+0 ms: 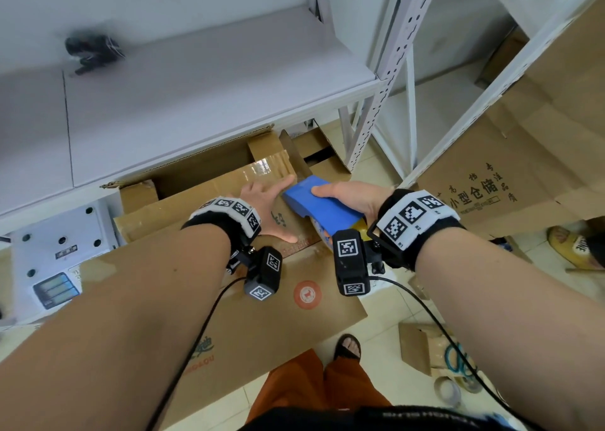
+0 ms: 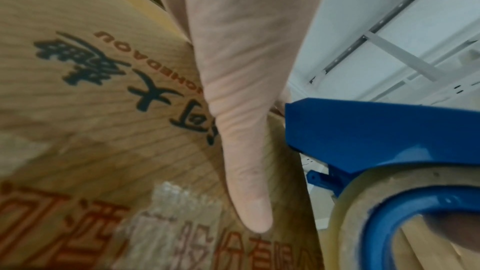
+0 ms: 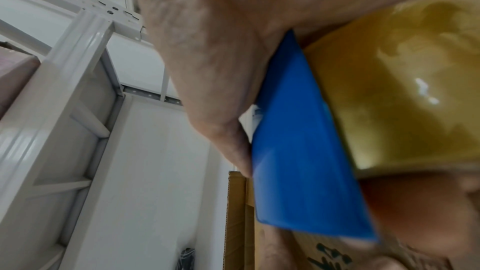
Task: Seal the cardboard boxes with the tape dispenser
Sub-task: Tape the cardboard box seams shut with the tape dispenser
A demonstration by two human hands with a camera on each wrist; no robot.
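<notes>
1. The right hand (image 1: 355, 198) is wrapped around the blue tape dispenser (image 1: 319, 204), thumb on top, its nose low over the top flap of the cardboard box (image 1: 212, 283). That box sits in front of the white shelf rack (image 1: 196, 80), and the dispenser is at the box's far end, the end nearest the rack.
2. The left hand (image 1: 270, 209) lies spread and flat on the flap just left of the dispenser, fingers straight, holding nothing, simply pressing the cardboard down.
3. First risk: the left fingers (image 2: 244, 192) sit just beside the dispenser's front. If the dispenser is drawn toward the person along that flap, the cutter end could catch a fingertip.
4. Second risk: the flap looks raised off the box body at the far end. If the left hand eases off, it may spring up and the tape will bridge a gap instead of bonding.
5. Third risk: the yellowish tape roll (image 3: 405, 93) is held close against the palm in the right wrist view. A palm dragging on the roll could stall the feed, wrinkling or tearing the strip.
6. Fourth risk: old glossy tape (image 1: 271, 168) already lies on the cardboard near the rack; fresh tape laid over its creases may not stick well.
7. Whether the tape's free end is on the box yet, I cannot tell.
</notes>
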